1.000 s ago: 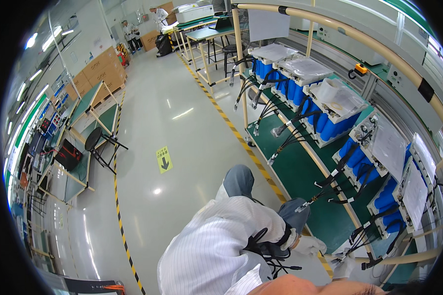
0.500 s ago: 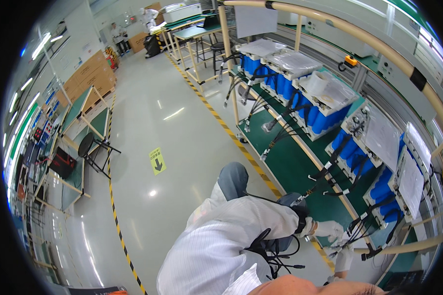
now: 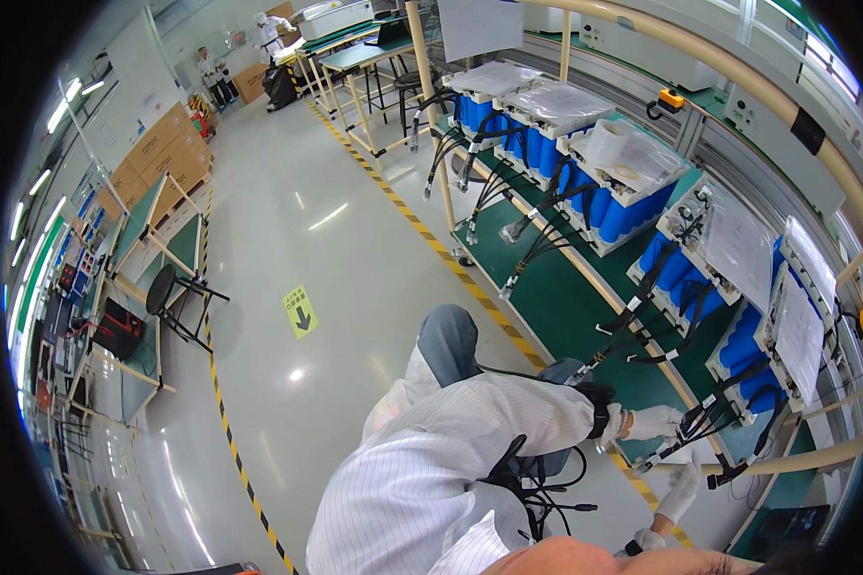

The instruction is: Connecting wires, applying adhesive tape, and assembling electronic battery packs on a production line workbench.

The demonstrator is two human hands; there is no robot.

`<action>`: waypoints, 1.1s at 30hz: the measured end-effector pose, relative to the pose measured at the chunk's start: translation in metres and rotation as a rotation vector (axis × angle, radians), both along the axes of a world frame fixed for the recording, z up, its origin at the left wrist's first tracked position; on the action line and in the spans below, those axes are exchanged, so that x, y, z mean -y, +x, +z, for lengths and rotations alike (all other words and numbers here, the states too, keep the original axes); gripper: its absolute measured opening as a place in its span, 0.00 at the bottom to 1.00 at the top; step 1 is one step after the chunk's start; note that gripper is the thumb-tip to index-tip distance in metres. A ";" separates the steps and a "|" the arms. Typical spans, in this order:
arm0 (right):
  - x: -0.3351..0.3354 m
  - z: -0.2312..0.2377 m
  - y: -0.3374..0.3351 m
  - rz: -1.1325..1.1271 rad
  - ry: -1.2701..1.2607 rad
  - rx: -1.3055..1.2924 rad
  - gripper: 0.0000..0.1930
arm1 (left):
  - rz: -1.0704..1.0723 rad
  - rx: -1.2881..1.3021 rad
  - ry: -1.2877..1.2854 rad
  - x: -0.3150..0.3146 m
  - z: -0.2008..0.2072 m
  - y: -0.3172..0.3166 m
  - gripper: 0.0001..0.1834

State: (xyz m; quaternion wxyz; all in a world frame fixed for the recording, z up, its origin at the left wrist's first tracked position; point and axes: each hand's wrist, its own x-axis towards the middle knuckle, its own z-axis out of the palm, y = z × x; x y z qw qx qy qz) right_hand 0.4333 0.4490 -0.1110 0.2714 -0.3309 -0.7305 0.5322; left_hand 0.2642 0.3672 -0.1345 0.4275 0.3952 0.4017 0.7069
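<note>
White gloves cover both of my hands at the lower right. My left hand (image 3: 654, 423) is closed at a bundle of black cables (image 3: 702, 422), its fingertips against them. These cables run from the nearest battery pack (image 3: 746, 369), which has blue cells, white end plates and a clear-wrapped top sheet. Their metal-tipped ends hang past the shelf edge. Below them, my right hand (image 3: 679, 494) points upward with its fingers stretched out, apart from the bundle; nothing shows in it. Some fingertips blend into the pale background.
More blue battery packs (image 3: 633, 206) with dangling cables line the green shelf (image 3: 575, 326). A roll of clear tape (image 3: 604, 144) sits on one. A beige tube rail (image 3: 796, 465) crosses near my hands. Black cables (image 3: 547, 494) hang by my body. A black stool (image 3: 163, 289) stands left.
My right hand has come away from the cable ends, down toward me. My left hand has shifted slightly up along the bundle. The view has moved a little.
</note>
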 end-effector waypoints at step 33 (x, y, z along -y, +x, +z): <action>0.017 -0.024 -0.050 0.015 -0.378 -0.040 0.14 | -0.151 0.976 -0.174 0.066 0.024 0.033 0.07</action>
